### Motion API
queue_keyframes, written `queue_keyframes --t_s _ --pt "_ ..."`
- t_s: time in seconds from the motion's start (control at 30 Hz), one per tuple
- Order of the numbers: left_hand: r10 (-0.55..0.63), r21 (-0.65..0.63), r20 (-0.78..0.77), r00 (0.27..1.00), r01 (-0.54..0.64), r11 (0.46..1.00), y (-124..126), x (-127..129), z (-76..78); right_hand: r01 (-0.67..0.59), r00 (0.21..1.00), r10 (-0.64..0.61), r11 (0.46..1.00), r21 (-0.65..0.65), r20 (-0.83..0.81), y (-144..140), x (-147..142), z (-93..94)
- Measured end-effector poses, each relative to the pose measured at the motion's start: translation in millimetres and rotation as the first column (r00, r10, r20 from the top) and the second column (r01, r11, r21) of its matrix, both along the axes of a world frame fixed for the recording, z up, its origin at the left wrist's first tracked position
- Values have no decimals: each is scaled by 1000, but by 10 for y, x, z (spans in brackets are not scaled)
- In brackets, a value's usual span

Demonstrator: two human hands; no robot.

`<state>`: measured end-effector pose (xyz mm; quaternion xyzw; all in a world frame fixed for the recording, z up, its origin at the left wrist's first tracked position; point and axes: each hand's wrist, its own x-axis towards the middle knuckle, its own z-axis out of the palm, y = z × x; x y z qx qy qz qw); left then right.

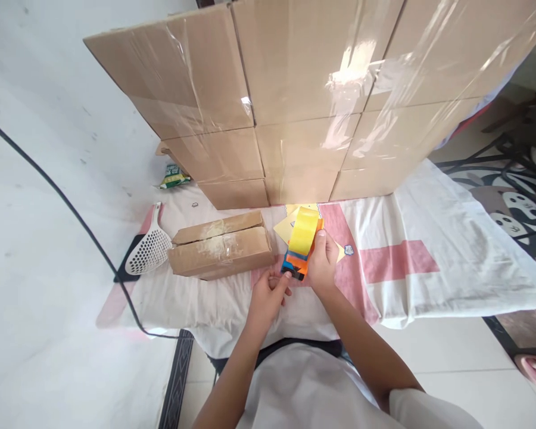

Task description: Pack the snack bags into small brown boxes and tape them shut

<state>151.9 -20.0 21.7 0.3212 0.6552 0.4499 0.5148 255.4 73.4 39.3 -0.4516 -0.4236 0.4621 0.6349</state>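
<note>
A tape dispenser (304, 238) with a wide yellow roll and an orange and blue body is held over the table, its black cutting end toward me. My right hand (323, 259) is closed around its right side. My left hand (268, 297) is at the black end, thumb against it and fingers curled beneath; whether it pinches the tape's end cannot be seen. Left of my hands lies a long brown cardboard box (223, 247), its top seam covered with clear tape. Partly hidden under the dispenser is a pale yellow patch (282, 227) on the cloth.
Taped cardboard boxes (304, 89) stand like a wall along the back. A white slotted skimmer (149, 250) lies on something black at the left, with a green packet (174, 177) behind. A black cable (71, 205) hangs before the left wall. The tablecloth (397, 220) is creased.
</note>
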Motion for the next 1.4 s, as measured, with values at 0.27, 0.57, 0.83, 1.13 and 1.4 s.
queue_keyframes --t_s 0.27,0.57,0.83,1.13,1.4 --pt "-61 -29 74 995 63 998 39 86 42 39 999 -40 999 24 22 44 43 5" --pt "-65 -62 100 993 72 996 11 117 153 95 977 -114 990 108 179 34 76 29" --pt "39 14 140 989 -41 999 18 202 66 115 986 -125 990 85 112 95 47 -62" --pt "150 149 -37 988 -143 978 -146 488 -64 130 990 -135 986 -101 -46 283 118 -88" --pt "36 202 -165 986 -2 979 -413 574 8 193 908 -255 959 -207 -332 567 415 -63"
